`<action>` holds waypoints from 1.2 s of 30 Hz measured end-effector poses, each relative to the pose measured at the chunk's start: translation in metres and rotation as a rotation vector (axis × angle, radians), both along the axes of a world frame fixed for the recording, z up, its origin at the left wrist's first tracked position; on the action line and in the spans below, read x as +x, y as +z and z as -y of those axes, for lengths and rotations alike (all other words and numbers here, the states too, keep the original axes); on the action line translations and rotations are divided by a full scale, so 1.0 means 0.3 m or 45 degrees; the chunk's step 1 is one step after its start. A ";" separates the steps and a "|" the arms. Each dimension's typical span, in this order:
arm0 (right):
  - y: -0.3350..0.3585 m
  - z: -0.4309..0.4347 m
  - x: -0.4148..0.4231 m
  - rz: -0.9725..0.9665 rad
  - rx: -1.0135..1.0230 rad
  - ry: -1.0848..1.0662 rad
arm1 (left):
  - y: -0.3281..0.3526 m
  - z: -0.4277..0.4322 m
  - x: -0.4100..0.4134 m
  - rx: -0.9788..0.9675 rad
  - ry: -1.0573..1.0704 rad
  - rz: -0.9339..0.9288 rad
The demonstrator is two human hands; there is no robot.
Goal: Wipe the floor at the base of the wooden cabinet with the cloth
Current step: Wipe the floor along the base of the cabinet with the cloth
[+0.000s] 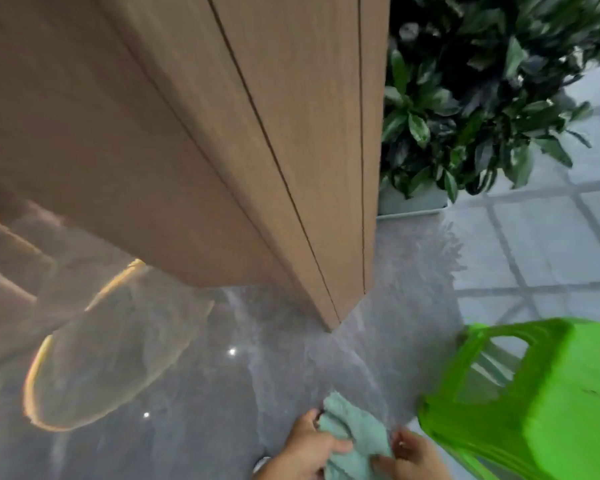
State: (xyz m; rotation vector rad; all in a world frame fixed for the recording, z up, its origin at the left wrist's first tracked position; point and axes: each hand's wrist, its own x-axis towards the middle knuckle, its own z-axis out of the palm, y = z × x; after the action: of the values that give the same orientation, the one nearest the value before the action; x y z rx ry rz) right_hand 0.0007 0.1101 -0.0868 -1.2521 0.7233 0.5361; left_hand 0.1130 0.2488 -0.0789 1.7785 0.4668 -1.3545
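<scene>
A pale green cloth (pixel 352 433) is bunched between both my hands at the bottom of the head view, above the glossy grey floor (pixel 194 386). My left hand (pixel 303 448) grips its left side. My right hand (pixel 413 457) pinches its right side. The wooden cabinet (pixel 222 150) rises ahead, and its near corner meets the floor just above and slightly left of the cloth. Whether the cloth touches the floor I cannot tell.
A bright green plastic bag (pixel 541 403) sits right of my hands. A leafy plant (pixel 482 84) in a white planter (pixel 413 202) stands beside the cabinet's right side. Pale tiled floor (pixel 551 244) lies beyond. Light reflections show on the floor at left.
</scene>
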 end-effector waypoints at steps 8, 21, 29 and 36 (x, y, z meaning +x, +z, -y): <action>0.142 -0.105 0.317 0.038 -0.669 -0.004 | 0.145 -0.155 0.263 -0.089 0.239 0.028; -1.212 0.377 0.487 0.155 -1.562 -0.026 | -1.306 0.396 0.227 -0.474 0.632 0.187; -1.740 0.404 0.622 -0.037 -1.787 0.497 | -1.783 0.206 0.355 0.286 -0.259 1.089; -1.977 0.368 0.718 -0.001 -1.806 0.530 | -1.949 -0.090 0.346 0.748 -0.716 0.979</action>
State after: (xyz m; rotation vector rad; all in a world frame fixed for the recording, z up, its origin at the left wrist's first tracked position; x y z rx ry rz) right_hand 0.2160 -0.0002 -0.6800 -2.7604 0.8510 0.3041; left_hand 0.2169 0.2759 -0.6635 2.8799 -0.0984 -0.7726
